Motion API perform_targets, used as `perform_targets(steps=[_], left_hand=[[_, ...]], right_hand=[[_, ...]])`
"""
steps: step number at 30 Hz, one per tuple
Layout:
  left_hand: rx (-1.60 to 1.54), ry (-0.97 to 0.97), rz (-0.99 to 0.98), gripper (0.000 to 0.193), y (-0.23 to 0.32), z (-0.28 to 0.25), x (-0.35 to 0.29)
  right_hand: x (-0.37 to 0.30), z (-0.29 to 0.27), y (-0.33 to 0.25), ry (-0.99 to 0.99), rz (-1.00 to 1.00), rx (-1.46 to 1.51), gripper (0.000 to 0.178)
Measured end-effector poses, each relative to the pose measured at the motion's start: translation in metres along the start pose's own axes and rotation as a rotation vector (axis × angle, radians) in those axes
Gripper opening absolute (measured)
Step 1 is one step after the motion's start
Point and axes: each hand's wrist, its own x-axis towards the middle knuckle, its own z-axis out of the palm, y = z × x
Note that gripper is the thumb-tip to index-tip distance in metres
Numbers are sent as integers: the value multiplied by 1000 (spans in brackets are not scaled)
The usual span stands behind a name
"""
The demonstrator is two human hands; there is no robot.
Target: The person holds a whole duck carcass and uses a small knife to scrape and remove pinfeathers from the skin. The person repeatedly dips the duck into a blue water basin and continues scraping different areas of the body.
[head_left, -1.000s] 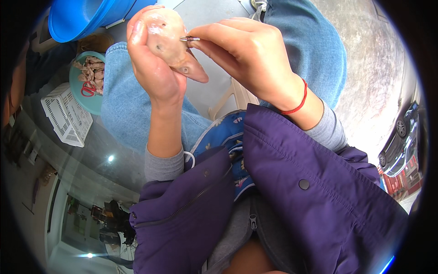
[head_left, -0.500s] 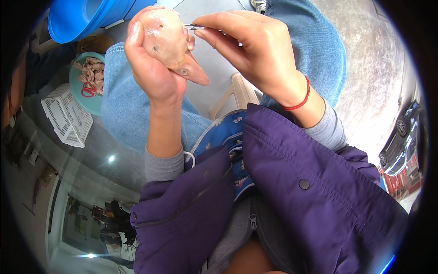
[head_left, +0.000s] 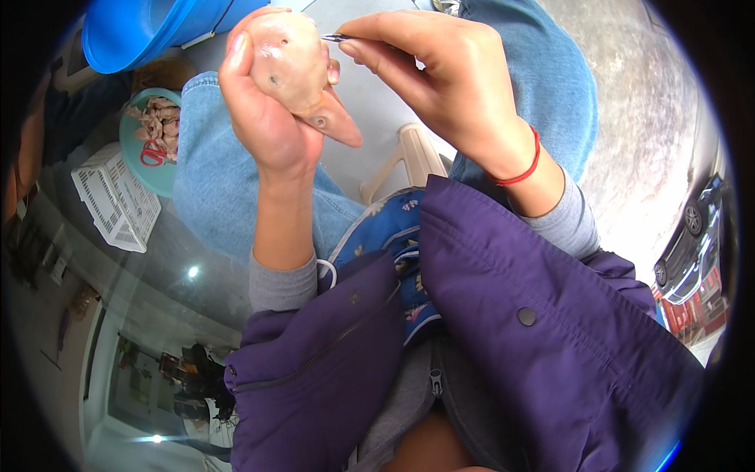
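My left hand (head_left: 271, 130) is wrapped round a pale, smooth-skinned piece of meat (head_left: 289, 67), held up above my knees. This piece is rounded at the top, narrows to a pinkish point at the lower right and has a few dark spots; its exact kind I cannot tell. My right hand (head_left: 452, 79) pinches a pair of metal tweezers (head_left: 336, 37) between thumb and forefinger. The tweezers' tips are at the upper right edge of the meat; whether they touch it is too small to tell.
A blue bucket (head_left: 130, 39) stands at the far left. Nearer is a green basin (head_left: 161, 185) with pale meat pieces (head_left: 161, 118) and red-handled scissors (head_left: 153, 153), beside a white slotted basket (head_left: 118, 200). A beige plastic stool (head_left: 413, 157) shows between my knees.
My right hand with the tweezers has shifted slightly up and to the right. The meat in my left hand has moved a little to the right.
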Motion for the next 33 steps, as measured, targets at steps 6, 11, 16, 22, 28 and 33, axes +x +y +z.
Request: perform_targets(steps=[6,11,16,22,28,33], left_hand=[[7,127,7,41,-4,-10,-3],[7,249,64,40,-4,-10,-2],[270,300,161,40,-3,-2,-3],[24,167,70,39,4,-3,0],[273,313,201,36,-1,9,-3],[410,399,276,33,-1,20,-2]], right_hand=[[3,2,0,28,-50,-44,6],[-2,-5,-4,-104,-57,-37,15],[-9,4,-13,-168,-138,-40,18],[-11,6,-17,-187,-102,-106,16],[-11,8,-16,-162,-118,-168,15],[-13,10,-15,-143,-128,-208,14]])
